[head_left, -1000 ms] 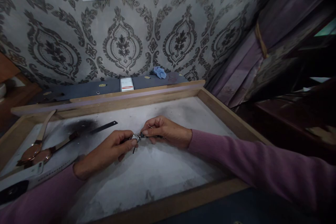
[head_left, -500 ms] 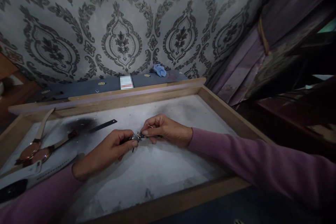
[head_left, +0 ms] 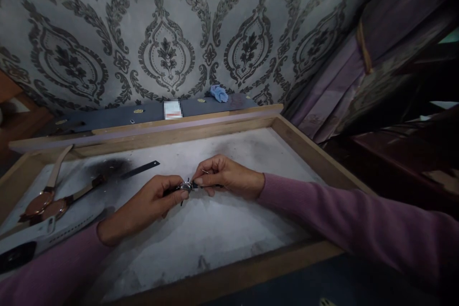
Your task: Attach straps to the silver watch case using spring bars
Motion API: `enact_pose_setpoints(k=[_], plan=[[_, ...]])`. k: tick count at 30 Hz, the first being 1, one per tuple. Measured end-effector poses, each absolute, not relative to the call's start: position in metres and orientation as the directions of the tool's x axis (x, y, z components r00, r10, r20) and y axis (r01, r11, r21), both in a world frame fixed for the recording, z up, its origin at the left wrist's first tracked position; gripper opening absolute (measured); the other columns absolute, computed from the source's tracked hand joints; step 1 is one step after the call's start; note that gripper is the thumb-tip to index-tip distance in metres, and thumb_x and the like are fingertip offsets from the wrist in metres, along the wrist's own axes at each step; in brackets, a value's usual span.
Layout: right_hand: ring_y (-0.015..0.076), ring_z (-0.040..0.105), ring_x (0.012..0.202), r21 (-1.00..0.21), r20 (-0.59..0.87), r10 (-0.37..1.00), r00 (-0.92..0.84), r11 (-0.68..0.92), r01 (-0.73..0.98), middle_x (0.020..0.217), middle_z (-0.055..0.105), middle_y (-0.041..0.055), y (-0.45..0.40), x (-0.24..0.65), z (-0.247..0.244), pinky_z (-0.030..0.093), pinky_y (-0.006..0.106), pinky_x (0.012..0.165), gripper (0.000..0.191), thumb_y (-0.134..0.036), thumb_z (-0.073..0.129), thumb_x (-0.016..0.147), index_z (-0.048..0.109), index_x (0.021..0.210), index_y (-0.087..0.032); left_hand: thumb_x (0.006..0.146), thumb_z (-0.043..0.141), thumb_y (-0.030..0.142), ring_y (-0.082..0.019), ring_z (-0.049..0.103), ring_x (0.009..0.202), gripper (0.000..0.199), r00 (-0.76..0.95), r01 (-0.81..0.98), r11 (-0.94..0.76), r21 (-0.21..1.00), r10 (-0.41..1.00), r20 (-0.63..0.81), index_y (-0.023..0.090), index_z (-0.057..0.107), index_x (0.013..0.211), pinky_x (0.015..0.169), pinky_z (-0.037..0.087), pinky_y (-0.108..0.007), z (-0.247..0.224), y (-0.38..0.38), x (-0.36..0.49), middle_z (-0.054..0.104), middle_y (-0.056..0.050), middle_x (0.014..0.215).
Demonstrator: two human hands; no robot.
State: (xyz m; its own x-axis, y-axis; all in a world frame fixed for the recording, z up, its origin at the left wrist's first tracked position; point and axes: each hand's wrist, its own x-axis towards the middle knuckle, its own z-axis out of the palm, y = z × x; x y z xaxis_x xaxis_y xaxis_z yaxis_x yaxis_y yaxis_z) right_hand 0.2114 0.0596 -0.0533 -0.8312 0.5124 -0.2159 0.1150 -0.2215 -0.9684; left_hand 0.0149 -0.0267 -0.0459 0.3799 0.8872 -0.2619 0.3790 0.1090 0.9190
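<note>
My left hand [head_left: 145,205], one: pinching a watch [head_left: 185,186] at its case; my right hand [head_left: 234,178], one: pinching a dark piece [head_left: 195,184] beside it, thin pin [head_left: 205,171] at the fingers; watch: between both hands, over the tray [head_left: 201,244]; handling, I judge: case steadied by its edge, hands low, pressure light; black strip [head_left: 141,169]: well apart.

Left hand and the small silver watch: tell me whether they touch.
Touching. The head view shows the left hand gripping the small silver watch, its thumb pressed over the near edge.
</note>
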Motion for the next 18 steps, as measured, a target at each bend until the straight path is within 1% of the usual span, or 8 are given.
enact_pose_setpoints(k=[6, 13, 18], plan=[[0.0033, 0.029, 0.037, -0.969, -0.22, 0.512, -0.831, -0.21, 0.128, 0.045, 0.056, -0.0059, 0.0594, 0.2114, -0.0523, 0.015, 0.02, 0.036, 0.013, -0.025, 0.067, 0.075, 0.066, 0.077, -0.012, 0.089, 0.051, 0.042, -0.008, 0.035, 0.051, 0.028, 0.392, 0.371, 0.094, 0.924, 0.886, -0.248, 0.017, 0.05, 0.075, 0.045, 0.029, -0.021, -0.0473, -0.026, 0.0142, 0.035, 0.007, 0.062], [0.003, 0.029, 0.036, -0.969, -0.217, 0.515, -0.829, -0.22, 0.117, 0.046, 0.056, -0.0055, 0.0593, 0.2113, -0.0533, 0.014, 0.02, 0.036, 0.011, -0.022, 0.065, 0.078, 0.066, 0.078, -0.011, 0.088, 0.052, 0.043, -0.008, 0.035, 0.05, 0.03, 0.386, 0.381, 0.092, 0.92, 0.888, -0.249, 0.017, 0.05, 0.073, 0.045, 0.029, -0.021, -0.0451, -0.0263, 0.0153, 0.035, 0.007, 0.061], [0.0028, 0.029, 0.036, -0.969, -0.211, 0.51, -0.834, -0.221, 0.11, 0.046, 0.056, -0.0057, 0.0595, 0.2117, -0.0533, 0.014, 0.02, 0.035, 0.013, -0.024, 0.066, 0.077, 0.067, 0.078, -0.011, 0.087, 0.053, 0.043, -0.008, 0.035, 0.051, 0.028, 0.376, 0.379, 0.11, 0.919, 0.889, -0.262, 0.018, 0.051, 0.075, 0.046, 0.029, -0.021, -0.0453, -0.0261, 0.0155, 0.035, 0.007, 0.062]])
